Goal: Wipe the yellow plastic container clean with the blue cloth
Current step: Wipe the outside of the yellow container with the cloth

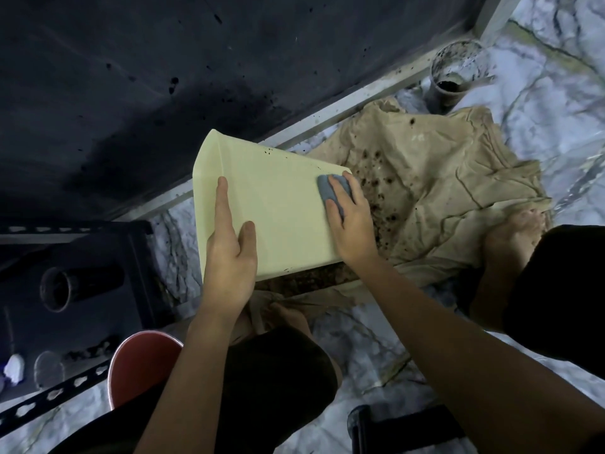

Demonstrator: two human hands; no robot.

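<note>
Marbled white floor (370, 348) along a dark wall (131, 77), carrying a soil-spotted beige cloth (435, 191), a dirty clear cup (453, 73) at its far edge, a red bowl (140, 365) near the person's knee. Yellow plastic container (278, 208): held tilted above the beige cloth's near-left edge, broad pale face up, dark specks along its far rim. Left hand (229, 250): fingers closed on the container's left side, forefinger extended flat; right hand (352, 217): fingers pressing the bunched blue cloth (327, 188) onto the container's far right corner
</note>
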